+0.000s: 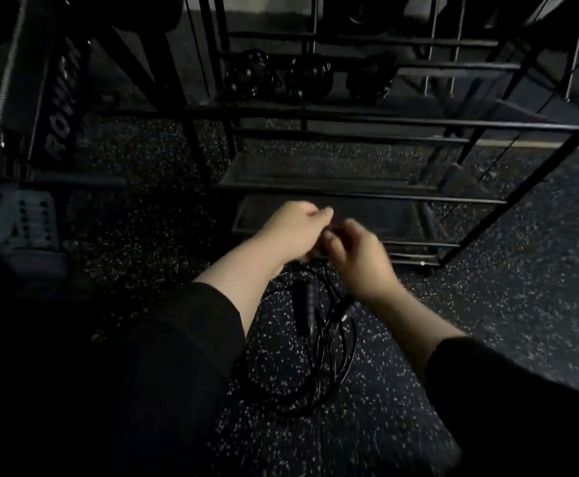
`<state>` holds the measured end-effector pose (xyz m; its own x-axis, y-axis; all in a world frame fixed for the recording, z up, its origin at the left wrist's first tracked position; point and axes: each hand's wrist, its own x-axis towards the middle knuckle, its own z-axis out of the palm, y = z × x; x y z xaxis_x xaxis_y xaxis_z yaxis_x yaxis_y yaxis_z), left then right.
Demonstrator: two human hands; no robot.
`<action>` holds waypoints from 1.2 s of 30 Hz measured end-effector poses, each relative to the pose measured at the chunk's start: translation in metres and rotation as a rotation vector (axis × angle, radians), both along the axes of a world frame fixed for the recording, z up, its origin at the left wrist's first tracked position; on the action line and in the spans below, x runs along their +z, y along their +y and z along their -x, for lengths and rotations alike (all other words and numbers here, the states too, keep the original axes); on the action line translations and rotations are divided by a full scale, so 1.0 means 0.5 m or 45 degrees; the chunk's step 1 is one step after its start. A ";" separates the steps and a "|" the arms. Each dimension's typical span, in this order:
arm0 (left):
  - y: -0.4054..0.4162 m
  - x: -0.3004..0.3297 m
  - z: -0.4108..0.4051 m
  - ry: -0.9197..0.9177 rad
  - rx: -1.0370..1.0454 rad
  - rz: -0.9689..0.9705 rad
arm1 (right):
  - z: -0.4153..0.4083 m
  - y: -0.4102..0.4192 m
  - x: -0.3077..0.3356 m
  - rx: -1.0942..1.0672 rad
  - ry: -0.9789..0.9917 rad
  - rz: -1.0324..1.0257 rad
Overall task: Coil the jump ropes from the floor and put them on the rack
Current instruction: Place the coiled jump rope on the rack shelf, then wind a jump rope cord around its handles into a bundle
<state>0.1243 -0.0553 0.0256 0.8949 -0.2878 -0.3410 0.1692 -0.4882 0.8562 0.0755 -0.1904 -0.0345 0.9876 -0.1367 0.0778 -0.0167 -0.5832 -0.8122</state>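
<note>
A black jump rope [319,342] hangs in loose loops below my hands, its handles [307,304] dangling just above the speckled floor. My left hand [293,232] grips the top of the loops with curled fingers. My right hand [356,259] is close beside it, fingers curled on the same bundle of cord. Both hands are blurred. The black metal rack [350,197] with its tiered shelves stands directly ahead, its lowest shelves just beyond my hands.
Dark kettlebells [308,77] sit on an upper rack shelf. A weight machine with a "POWER" upright [61,108] and a weight stack [30,222] stands at the left. Speckled rubber floor [522,270] spreads to the right.
</note>
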 end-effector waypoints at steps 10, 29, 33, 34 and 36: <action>0.124 -0.233 0.049 0.177 -0.141 -0.540 | 0.096 -0.056 -0.281 0.235 0.703 0.393; 0.166 -0.352 0.052 0.062 -0.277 -0.694 | 0.041 0.079 -0.455 0.006 0.791 0.352; 0.162 -0.341 0.057 -0.271 -0.630 -0.952 | 0.082 0.069 -0.408 0.049 0.577 0.188; 0.157 -0.334 0.058 -0.360 -0.759 -1.043 | 0.089 0.065 -0.392 0.113 0.523 0.151; 0.141 -0.310 0.062 -0.440 -0.931 -1.171 | 0.097 0.052 -0.352 0.230 0.438 0.106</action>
<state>0.0933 0.0154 -0.1294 0.7073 -0.5377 -0.4588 -0.5662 -0.8196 0.0878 0.0273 -0.1642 -0.2104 0.9654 0.0344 -0.2585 -0.1710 -0.6650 -0.7270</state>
